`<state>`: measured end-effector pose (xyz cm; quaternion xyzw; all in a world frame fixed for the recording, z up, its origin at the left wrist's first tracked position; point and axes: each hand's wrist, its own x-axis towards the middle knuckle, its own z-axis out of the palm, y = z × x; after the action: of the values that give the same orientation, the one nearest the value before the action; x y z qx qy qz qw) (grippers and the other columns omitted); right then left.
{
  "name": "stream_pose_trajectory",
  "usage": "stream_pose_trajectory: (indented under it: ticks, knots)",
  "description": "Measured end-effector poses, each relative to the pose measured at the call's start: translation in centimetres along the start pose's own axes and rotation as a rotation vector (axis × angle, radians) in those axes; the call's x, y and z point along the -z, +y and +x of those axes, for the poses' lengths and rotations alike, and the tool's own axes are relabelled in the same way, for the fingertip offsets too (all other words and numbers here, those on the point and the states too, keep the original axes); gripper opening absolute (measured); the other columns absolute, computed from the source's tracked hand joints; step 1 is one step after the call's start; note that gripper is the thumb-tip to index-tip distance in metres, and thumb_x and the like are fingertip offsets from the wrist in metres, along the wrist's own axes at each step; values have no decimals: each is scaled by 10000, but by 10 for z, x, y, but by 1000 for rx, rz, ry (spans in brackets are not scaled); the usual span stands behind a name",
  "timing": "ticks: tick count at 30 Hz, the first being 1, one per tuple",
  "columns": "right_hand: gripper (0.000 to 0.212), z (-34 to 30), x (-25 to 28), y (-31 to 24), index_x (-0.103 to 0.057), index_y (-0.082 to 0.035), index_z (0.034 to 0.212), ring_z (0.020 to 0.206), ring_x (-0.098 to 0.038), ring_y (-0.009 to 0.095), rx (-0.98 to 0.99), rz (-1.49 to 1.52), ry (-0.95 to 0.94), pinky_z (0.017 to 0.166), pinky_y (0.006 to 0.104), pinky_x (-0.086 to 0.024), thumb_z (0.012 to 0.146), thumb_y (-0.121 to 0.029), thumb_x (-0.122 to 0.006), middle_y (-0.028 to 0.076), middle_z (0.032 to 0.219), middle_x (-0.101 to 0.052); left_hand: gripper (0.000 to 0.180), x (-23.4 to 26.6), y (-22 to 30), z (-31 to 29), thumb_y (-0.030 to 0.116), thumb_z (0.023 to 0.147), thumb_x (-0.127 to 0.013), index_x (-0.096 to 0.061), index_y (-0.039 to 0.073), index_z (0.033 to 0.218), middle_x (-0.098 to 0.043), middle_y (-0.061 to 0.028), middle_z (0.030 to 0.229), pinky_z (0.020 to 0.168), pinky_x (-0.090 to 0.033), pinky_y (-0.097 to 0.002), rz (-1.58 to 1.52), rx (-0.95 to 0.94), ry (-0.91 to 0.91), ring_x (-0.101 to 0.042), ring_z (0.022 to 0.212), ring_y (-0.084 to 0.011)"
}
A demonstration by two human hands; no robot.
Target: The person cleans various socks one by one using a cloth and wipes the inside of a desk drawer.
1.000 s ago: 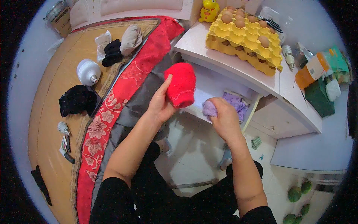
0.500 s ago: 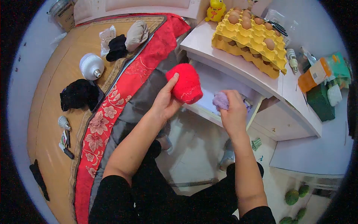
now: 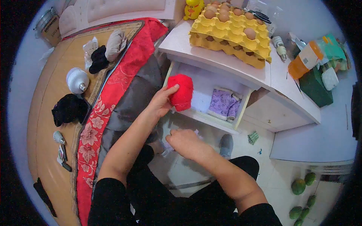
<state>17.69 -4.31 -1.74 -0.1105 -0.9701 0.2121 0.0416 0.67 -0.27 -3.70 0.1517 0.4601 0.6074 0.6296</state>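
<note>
A folded, fuzzy red knitted piece (image 3: 182,93) is gripped by my left hand (image 3: 163,101), thumb on top, at the left end of the open drawer (image 3: 196,86). My right hand (image 3: 188,144) is closed, below the drawer front and above the floor. A bit of pale lavender cloth (image 3: 197,133) sticks out past its knuckles; the hand hides most of it. Inside the drawer, at its right end, lies a folded purple patterned cloth (image 3: 224,103) with pale fluffy edging.
Egg trays (image 3: 230,35) and a yellow figurine (image 3: 193,9) stand on the cabinet top, an orange bottle (image 3: 304,59) farther right. On the bed at left lie a white bulb (image 3: 77,80) and black cloth (image 3: 70,110). Several green fruits (image 3: 298,186) lie on the floor.
My right hand has moved left and down out of the drawer with the lavender cloth, uncovering the purple patterned cloth. The view has shifted; my left hand still grips the red piece.
</note>
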Motion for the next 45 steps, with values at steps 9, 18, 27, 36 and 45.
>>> stream_pose_trajectory:
  ticks: [9, 18, 27, 36, 45]
  knots:
    - [121, -26, 3, 17, -640, -44, 774, 785, -621, 296, -182, -44, -125, 656, 390, -510, 674, -59, -574, 145, 823, -614, 571, -3, -88, 121, 228, 751, -722, -445, -16, 1187, -572, -152, 1060, 781, -489, -354, 473, 79, 188, -592, 917, -239]
    - [125, -41, 21, 36, -642, -43, 789, 791, -620, 302, -332, -69, -106, 656, 398, -511, 690, -69, -570, 142, 831, -612, 549, -15, -140, 152, 280, 776, -682, -491, -63, 1160, -613, -201, 1026, 806, -479, -347, 1186, -213, 80, -612, 923, -265]
    - [132, -32, 38, 39, -587, -41, 818, 815, -603, 341, -293, -74, -157, 691, 442, -480, 690, -67, -566, 169, 834, -619, 611, -25, -88, 115, 401, 754, -628, -515, -99, 1087, -567, -294, 1045, 842, -452, -415, 1251, -168, 227, -562, 994, -382]
    - [156, -24, 38, 18, -608, -31, 848, 820, -611, 350, -301, -112, -324, 709, 442, -485, 706, -68, -557, 192, 857, -627, 461, 22, 82, -105, 83, 717, -623, -475, 42, 1152, -532, -165, 1091, 878, -432, -379, 1482, -1107, 225, -530, 1035, -305]
    - [185, -20, 22, 19, -615, -37, 876, 861, -602, 362, -286, -127, -361, 748, 454, -474, 700, -73, -566, 191, 895, -625, 709, 166, 164, -254, 71, 612, -693, -400, 59, 1257, -511, -127, 1141, 1029, -269, -460, 2207, -523, 1260, -443, 1145, -282]
